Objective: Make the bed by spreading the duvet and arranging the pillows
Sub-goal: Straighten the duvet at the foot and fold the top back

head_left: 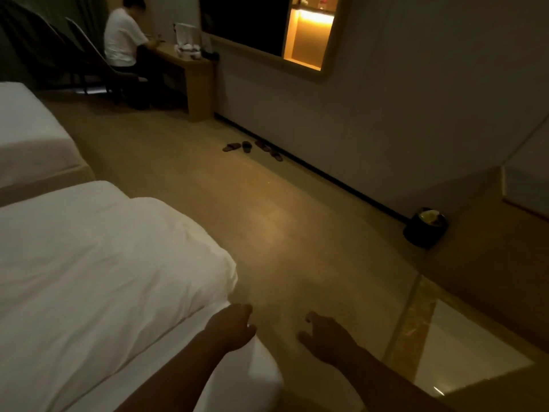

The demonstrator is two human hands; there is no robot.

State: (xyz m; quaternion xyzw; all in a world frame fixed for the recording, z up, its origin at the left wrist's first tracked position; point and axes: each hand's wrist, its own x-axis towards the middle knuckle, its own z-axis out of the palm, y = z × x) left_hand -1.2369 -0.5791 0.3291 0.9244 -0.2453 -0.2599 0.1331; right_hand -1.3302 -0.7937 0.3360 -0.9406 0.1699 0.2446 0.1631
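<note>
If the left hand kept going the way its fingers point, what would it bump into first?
Probably the hanging corner of the white duvet. The left hand points up and slightly right, just below it. Depth is unclear; it might slide past over the bare tan floor.

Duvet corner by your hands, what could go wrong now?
The duvet corner overhangs the mattress; neither the left hand nor the right hand grips it, so it may slide to the floor. In this dim light, someone might trip on the slippers.
</note>
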